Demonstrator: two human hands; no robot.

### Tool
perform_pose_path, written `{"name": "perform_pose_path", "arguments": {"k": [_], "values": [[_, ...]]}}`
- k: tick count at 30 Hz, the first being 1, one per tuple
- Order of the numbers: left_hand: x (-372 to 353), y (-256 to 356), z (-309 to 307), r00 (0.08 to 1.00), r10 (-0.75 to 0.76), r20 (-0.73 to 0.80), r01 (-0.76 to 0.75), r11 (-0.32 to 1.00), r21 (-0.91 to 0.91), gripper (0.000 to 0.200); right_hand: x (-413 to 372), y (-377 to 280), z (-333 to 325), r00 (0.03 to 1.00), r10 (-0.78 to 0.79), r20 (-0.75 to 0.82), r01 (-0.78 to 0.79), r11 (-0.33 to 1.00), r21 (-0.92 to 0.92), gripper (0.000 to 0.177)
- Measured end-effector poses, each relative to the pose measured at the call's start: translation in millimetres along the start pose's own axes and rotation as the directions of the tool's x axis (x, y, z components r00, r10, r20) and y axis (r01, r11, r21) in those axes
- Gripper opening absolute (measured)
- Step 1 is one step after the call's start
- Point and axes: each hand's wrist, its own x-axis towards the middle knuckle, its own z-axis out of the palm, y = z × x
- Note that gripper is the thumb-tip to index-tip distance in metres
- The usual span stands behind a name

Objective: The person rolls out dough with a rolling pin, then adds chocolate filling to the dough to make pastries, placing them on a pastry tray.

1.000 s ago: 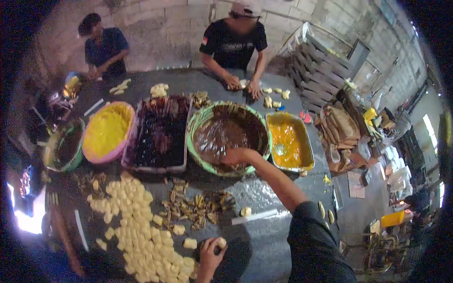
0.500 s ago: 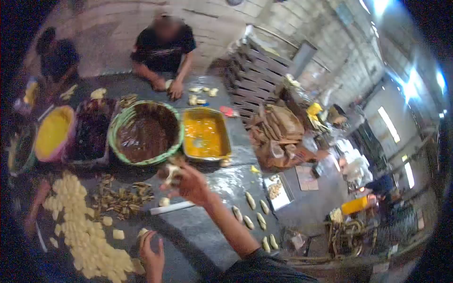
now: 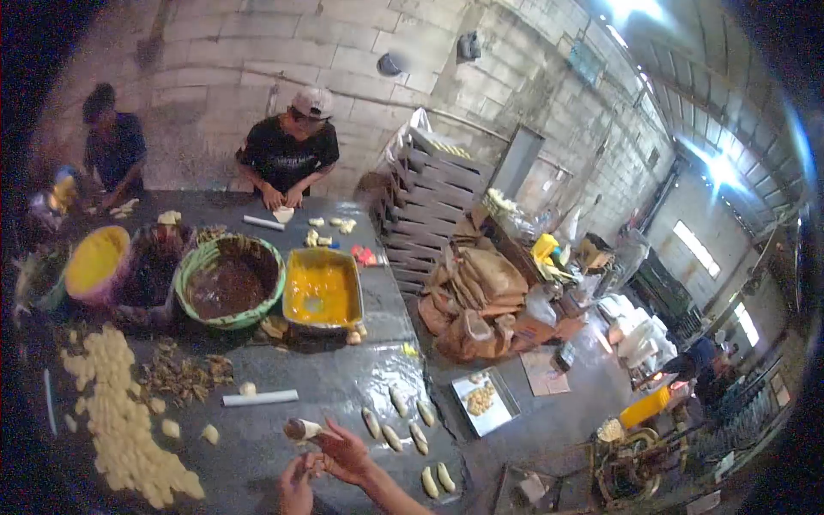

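Observation:
My right hand point(image 3: 345, 455) is closed around a piece of dough with brown filling point(image 3: 302, 429), held above the dark table near its front edge. Just below it is my left hand point(image 3: 297, 486), its fingers curled together close to the right fingers; what they hold, if anything, is hidden. A white rolling pin point(image 3: 260, 398) lies beyond the hands, with a small dough ball point(image 3: 248, 389) beside it. To the right are several shaped dough rolls point(image 3: 391, 438). Many flat dough pieces point(image 3: 129, 421) spread over the left side, beside a heap of brown strips point(image 3: 184, 374).
Across the table stand a green basin of brown filling point(image 3: 230, 279), a tray of yellow liquid point(image 3: 323, 288) and a tub of yellow filling point(image 3: 97, 262). Two people point(image 3: 287, 154) work at the far side. A metal tray point(image 3: 487, 402) sits beyond the table's right edge.
My right hand has drawn back from beside the green basin towards my left hand, bringing the filled dough with it. The view has shifted, and a co-worker's rolling pin now shows.

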Motion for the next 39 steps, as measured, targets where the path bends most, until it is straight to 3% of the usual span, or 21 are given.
{"name": "perform_pose_path", "arguments": {"k": [1,2,4,5,6,7,9,10,11,12,14,15,18,20,24,26,27,32,34,35,39], "values": [[4,-10,3,0.986,-0.166,0.026,0.165,0.928,-0.335,0.045,-6,0,7,0.994,0.042,0.1,-0.042,0.999,-0.012,0.065],[4,-19,2,0.993,-0.114,-0.009,0.111,0.98,-0.164,0.049,-2,1,-4,0.994,0.025,0.107,-0.022,0.999,-0.032,0.062],[-9,-28,-9,0.995,-0.101,-0.009,0.099,0.989,-0.114,0.038,14,35,-36,0.989,0.038,0.14,-0.037,0.999,-0.015,0.057],[-12,-14,-18,0.987,0.102,0.122,-0.155,0.776,0.611,0.037,16,49,-17,0.998,-0.045,-0.048,0.037,0.987,-0.155,0.055],[-17,0,-27,0.922,0.299,0.245,-0.278,0.07,0.958,0.039,18,48,5,0.966,-0.121,-0.228,0.048,0.952,-0.302,0.053],[-18,20,-31,0.918,0.331,0.216,-0.251,0.067,0.966,0.032,26,60,2,0.969,-0.188,-0.16,0.131,0.94,-0.314,0.054],[-7,71,-37,0.963,0.249,-0.098,-0.093,0.653,0.752,0.023,35,58,19,1.0,-0.01,0.024,0.018,0.947,-0.32,0.062],[-3,87,-42,0.96,0.116,-0.254,0.005,0.902,0.433,0.023,41,61,31,0.998,0.009,0.062,0.011,0.951,-0.309,0.065],[3,97,-47,0.935,-0.048,-0.353,0.074,0.995,0.061,0.027,51,83,9,0.989,-0.046,-0.143,-0.01,0.931,-0.366,0.065],[6,94,-59,0.895,-0.371,-0.247,0.172,0.799,-0.577,0.025,54,80,28,1.0,-0.014,0.02,0.021,0.915,-0.404,0.062],[14,105,-77,0.863,-0.417,-0.286,0.077,0.668,-0.74,0.023,73,91,32,0.972,-0.128,-0.199,0.001,0.843,-0.538,0.049],[20,107,-87,0.853,-0.436,-0.288,0.029,0.591,-0.806,0.024,81,95,37,0.973,-0.16,-0.164,0.008,0.74,-0.672,0.045],[49,108,-118,0.79,-0.457,-0.408,-0.15,0.501,-0.852,0.03,113,91,68,0.966,-0.257,-0.027,0.071,0.367,-0.928,0.035],[60,97,-146,0.854,-0.387,-0.347,-0.142,0.469,-0.872,0.032,139,96,84,0.948,-0.312,0.069,0.123,0.159,-0.98,0.033],[83,93,-191,0.914,-0.304,-0.268,-0.165,0.324,-0.931,0.033,191,88,99,0.957,-0.266,0.116,0.106,-0.051,-0.993,0.028],[94,82,-209,0.92,-0.295,-0.26,-0.18,0.271,-0.946,0.035,217,85,80,0.942,-0.254,0.218,0.195,-0.111,-0.974,0.025],[98,76,-218,0.942,-0.26,-0.211,-0.19,0.105,-0.976,0.037,230,83,70,0.931,-0.249,0.266,0.238,-0.14,-0.961,0.024],[98,48,-255,0.919,-0.349,-0.183,-0.21,-0.043,-0.977,0.038,288,58,46,0.947,-0.319,-0.026,-0.061,-0.103,-0.993,0.022],[99,49,-262,0.912,-0.385,-0.143,-0.192,-0.092,-0.977,0.037,320,47,35,0.949,-0.29,0.121,0.041,-0.267,-0.963,0.023],[99,48,-265,0.92,-0.368,-0.134,-0.155,-0.029,-0.987,0.035,335,43,34,0.962,-0.27,0.031,-0.047,-0.277,-0.96,0.024],[101,45,-263,0.942,-0.305,-0.141,-0.142,0.018,-0.99,0.037,392,36,32,0.973,-0.173,0.152,0.047,-0.497,-0.866,0.024]]}}
